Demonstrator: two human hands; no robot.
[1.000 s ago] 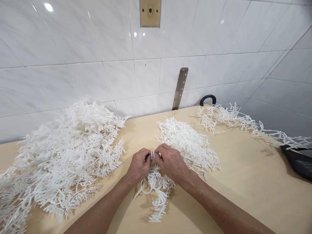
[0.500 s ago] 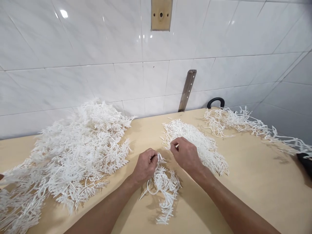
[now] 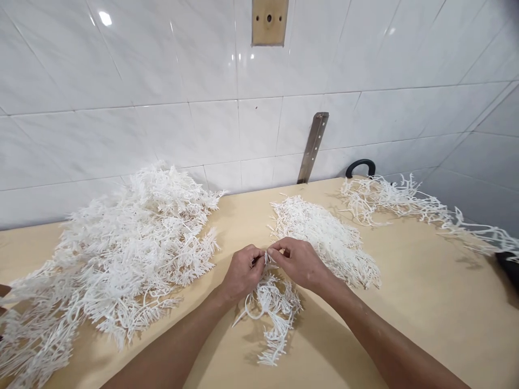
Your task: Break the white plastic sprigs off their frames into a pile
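Observation:
A white branched plastic piece [image 3: 279, 319] hangs down or lies below my hands at the front middle. My left hand [image 3: 245, 270] is closed on its upper end, fingers pinched. My right hand [image 3: 294, 262] meets it from the right, thumb and forefinger pinched on the small white tips between the two hands. Just behind my right hand lies a heap of short white pieces [image 3: 324, 237]. To the left of my left hand spreads a large pile of white branched pieces [image 3: 138, 248].
Thin bare white branches [image 3: 405, 202] stretch along the right rear of the beige table [image 3: 425, 297]. Behind them is a black curved handle [image 3: 360, 165]. A metal strip [image 3: 313, 148] leans against the tiled wall. Part of another person's hand [image 3: 4, 292] shows at the far left edge.
My right hand has moved left from the edge of the short-piece heap to the white tips beside my left hand. Another person's fingers show more at the left edge.

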